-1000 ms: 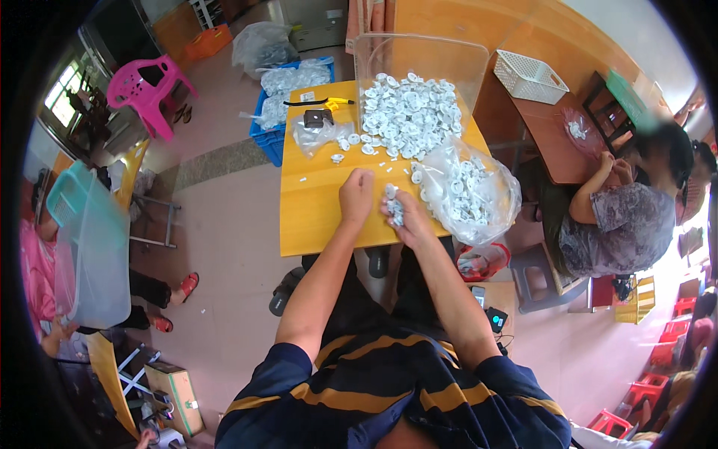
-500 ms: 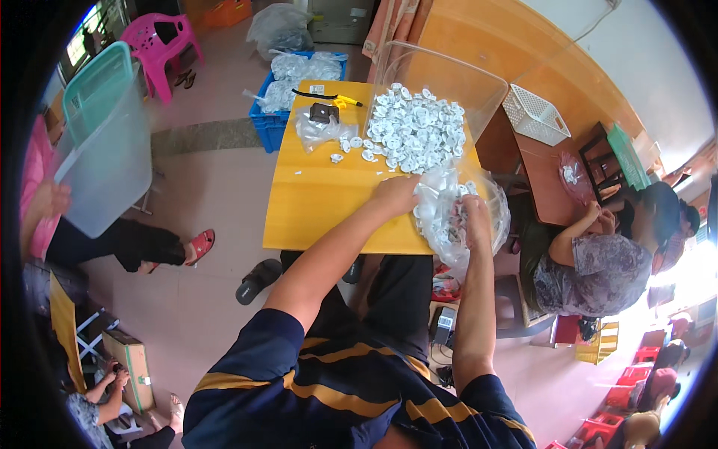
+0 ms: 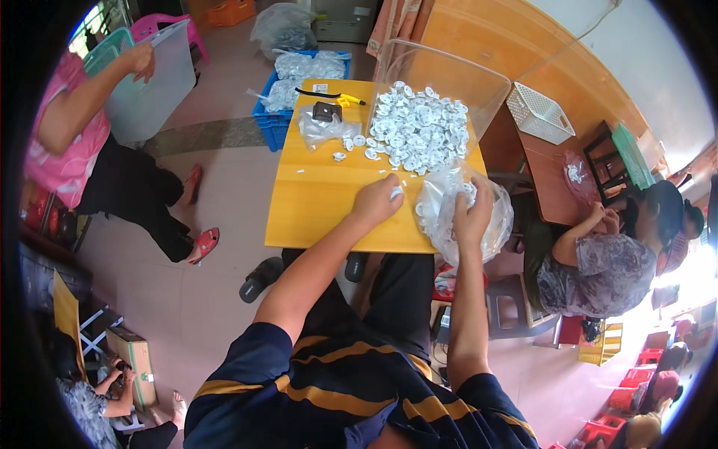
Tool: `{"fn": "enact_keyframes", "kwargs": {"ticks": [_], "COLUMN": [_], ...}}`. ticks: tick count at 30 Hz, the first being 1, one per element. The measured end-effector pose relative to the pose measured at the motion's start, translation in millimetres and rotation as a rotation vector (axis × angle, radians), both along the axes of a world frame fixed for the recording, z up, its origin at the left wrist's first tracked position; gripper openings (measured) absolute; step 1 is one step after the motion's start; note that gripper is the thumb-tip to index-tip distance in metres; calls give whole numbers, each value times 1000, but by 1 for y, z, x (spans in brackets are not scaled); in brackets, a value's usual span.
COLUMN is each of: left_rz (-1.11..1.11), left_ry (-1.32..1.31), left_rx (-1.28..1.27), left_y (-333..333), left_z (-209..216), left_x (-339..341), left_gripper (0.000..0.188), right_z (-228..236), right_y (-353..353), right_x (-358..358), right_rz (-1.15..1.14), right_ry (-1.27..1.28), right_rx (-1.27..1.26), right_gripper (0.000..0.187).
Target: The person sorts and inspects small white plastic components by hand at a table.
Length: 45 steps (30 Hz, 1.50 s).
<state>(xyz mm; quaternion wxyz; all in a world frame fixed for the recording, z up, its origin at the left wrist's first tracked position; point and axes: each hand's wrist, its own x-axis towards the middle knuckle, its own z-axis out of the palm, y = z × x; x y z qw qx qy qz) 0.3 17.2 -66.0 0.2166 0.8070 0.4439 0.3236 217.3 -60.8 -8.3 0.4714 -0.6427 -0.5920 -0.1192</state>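
I see my left hand pinch a white plastic piece over a yellow table, right hand unclear, blue crate at eleven o'clock.

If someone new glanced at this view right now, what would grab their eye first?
Probably the heap of small white parts in the clear bin at the far right of the yellow table. Next, the clear plastic bag of similar parts at the table's right edge, with the right hand at it and the left hand holding a white piece nearby. Beyond the table's far left corner, the bright blue crate stands out.
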Motion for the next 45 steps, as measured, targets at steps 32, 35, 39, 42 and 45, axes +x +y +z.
{"fn": "enact_keyframes", "kwargs": {"ticks": [32,35,39,42,45], "left_rz": [102,235,226,208,263], "left_ry": [-60,99,257,270,243], "left_rx": [281,243,135,105,161], "left_y": [4,42,71,82,84], "left_z": [33,13,2,4,7], "left_x": [-77,-92,-82,-62,-39], "left_gripper": [48,53,54,49,41], "right_z": [-88,-83,-82,-82,-85], "right_y": [19,16,15,15,15], "right_x": [-127,-125,-121,-121,-120], "right_rz": [1114,1190,1244,1249,1262], "right_ry": [2470,2462,2451,2476,2470], "right_rx": [-490,-492,-453,-452,-428], "right_gripper": [47,50,51,52,53]}}
